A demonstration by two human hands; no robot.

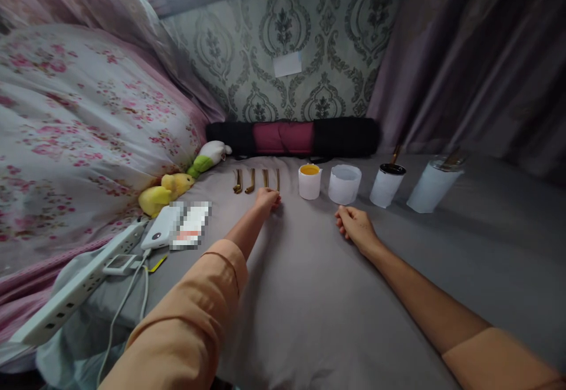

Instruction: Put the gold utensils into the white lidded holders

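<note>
My left hand [267, 200] reaches forward over the grey sheet [309, 296] to a row of several gold-coloured utensils [256, 180]; its fingers are curled at the handle ends of the right-hand ones. My right hand [355, 228] rests on the sheet in a loose fist, just in front of two white cups. One cup [309, 181] holds yellow liquid, the other [344, 184] looks empty. Further right stand a cup [386, 185] with dark contents and a stick in it, and a taller white cup [431, 187].
A black and maroon rolled mat [294, 137] lies against the patterned wall. A floral duvet [79, 125] is heaped at left, with yellow soft toys [165, 192]. A power bank [161, 228], a power strip [79, 287] and cables lie at front left. Curtains hang at right.
</note>
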